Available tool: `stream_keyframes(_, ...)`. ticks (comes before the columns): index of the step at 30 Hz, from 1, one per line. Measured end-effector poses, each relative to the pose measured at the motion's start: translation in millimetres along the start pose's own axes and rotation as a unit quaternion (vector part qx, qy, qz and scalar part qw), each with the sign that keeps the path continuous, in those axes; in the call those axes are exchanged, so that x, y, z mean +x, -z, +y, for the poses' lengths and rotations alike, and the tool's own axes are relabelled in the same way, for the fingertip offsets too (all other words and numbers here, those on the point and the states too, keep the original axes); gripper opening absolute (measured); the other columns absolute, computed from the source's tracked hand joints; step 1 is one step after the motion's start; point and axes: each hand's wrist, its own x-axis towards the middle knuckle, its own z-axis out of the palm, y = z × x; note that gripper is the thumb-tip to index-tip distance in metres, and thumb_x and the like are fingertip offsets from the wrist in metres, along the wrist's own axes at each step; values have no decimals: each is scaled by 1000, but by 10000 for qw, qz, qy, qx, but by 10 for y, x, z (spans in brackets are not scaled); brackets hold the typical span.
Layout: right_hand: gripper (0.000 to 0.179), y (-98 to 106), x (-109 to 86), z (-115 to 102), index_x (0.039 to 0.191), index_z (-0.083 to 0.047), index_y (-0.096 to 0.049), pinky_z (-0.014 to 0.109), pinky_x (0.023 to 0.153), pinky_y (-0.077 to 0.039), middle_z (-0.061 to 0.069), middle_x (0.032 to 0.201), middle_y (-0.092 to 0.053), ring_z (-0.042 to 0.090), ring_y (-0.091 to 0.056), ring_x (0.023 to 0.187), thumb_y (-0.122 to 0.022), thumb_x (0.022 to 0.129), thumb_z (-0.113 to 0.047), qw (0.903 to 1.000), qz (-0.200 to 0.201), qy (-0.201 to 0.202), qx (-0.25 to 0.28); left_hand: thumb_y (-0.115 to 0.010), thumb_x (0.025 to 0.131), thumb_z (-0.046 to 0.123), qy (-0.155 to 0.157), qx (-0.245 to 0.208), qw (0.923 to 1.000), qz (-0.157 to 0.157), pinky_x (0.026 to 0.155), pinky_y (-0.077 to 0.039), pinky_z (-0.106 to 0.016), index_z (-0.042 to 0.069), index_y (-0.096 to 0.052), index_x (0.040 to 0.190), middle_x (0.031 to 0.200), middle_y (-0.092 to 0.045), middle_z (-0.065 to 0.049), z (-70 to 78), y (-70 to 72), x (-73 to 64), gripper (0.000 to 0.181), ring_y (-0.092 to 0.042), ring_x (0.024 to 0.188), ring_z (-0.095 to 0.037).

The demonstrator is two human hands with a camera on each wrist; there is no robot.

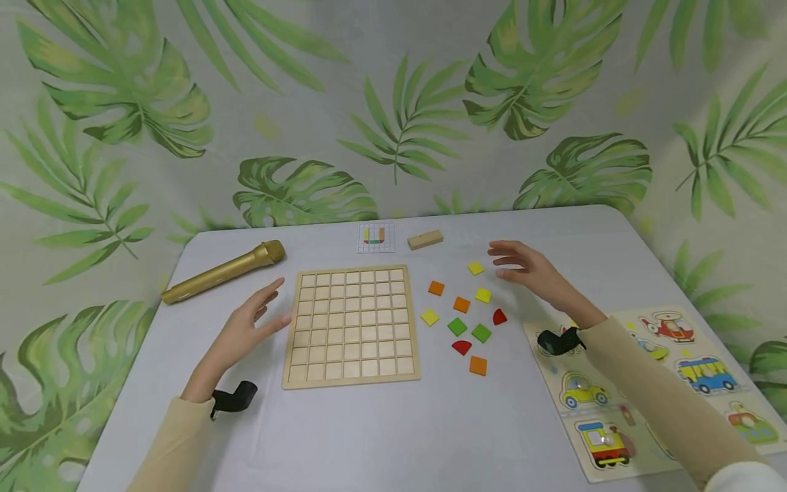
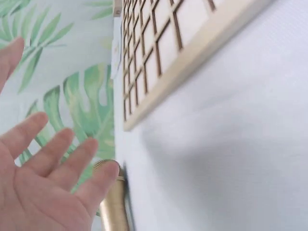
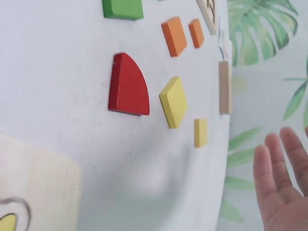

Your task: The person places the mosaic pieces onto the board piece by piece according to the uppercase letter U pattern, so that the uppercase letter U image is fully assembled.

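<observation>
My left hand [image 1: 249, 324] hovers by the left edge of a wooden grid board [image 1: 413, 369], fingers spread and relaxed, holding nothing. In the left wrist view its palm [image 2: 43, 192] shows bare. My right hand [image 1: 531, 272] hangs over the table to the right of the loose tiles, its fingers loosely bent and holding nothing. Nearest to it lies a yellow tile [image 1: 476, 268]. Around there lie more yellow tiles, orange tiles [image 1: 462, 305], green tiles [image 1: 481, 333] and red quarter-circle pieces [image 1: 500, 317]. The grid board's squares hold no tiles.
Behind the board lie a pattern card [image 1: 376, 238] with a coloured U shape and a small wooden block [image 1: 425, 239]. A gold microphone [image 1: 224, 272] lies at the back left. A vehicle puzzle board [image 1: 572, 427] lies under the right forearm.
</observation>
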Motion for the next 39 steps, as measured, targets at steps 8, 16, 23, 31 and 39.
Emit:
stream_keyframes(8, 44, 65, 251, 178, 136, 4, -44, 21, 88, -45, 23, 135, -48, 36, -48, 119, -58, 96, -7, 9966, -251, -547, 560, -69, 89, 21, 339, -469, 9964, -614, 108, -17, -55, 9, -27, 152, 155, -22, -17, -231, 3, -42, 76, -16, 140, -41)
stream_keyframes(16, 40, 80, 441, 316, 132, 5, -49, 24, 89, -45, 24, 133, -51, 34, -51, 117, -59, 94, -5, 9927, -412, -930, 650, -73, 85, 19, -3, 129, 9939, -1099, 105, -7, -64, 3, -25, 151, 155, -17, -22, -343, -48, 12, 83, -6, 140, -45)
stream_keyframes(23, 37, 66, 546, 397, 127, 8, -52, 23, 86, -46, 24, 128, -55, 25, -56, 109, -61, 92, -1, 9923, -429, -1010, 577, -72, 85, 22, -442, 650, 9887, -1276, 95, -4, -73, -4, -28, 148, 154, -20, -23, -352, -93, 14, 81, -6, 137, -50)
stream_keyframes(31, 33, 4, 634, 449, 121, 9, -57, 24, 83, -44, 26, 125, -56, 34, -52, 112, -60, 87, 7, 9917, -367, -1224, 134, -72, 85, 26, -483, 853, 9867, -1296, 94, -8, -73, -3, -30, 147, 154, -21, -21, -369, -96, -5, 81, -8, 138, -48)
stream_keyframes(39, 27, -98, 685, 505, 111, 6, -62, 32, 83, -44, 20, 113, -62, 31, -52, 100, -62, 84, 9, 9848, -167, -1510, -838, -72, 85, 28, -561, 842, 9869, -1254, 93, -8, -74, -2, -29, 148, 154, -22, -21, -428, -118, 4, 81, -7, 138, -48)
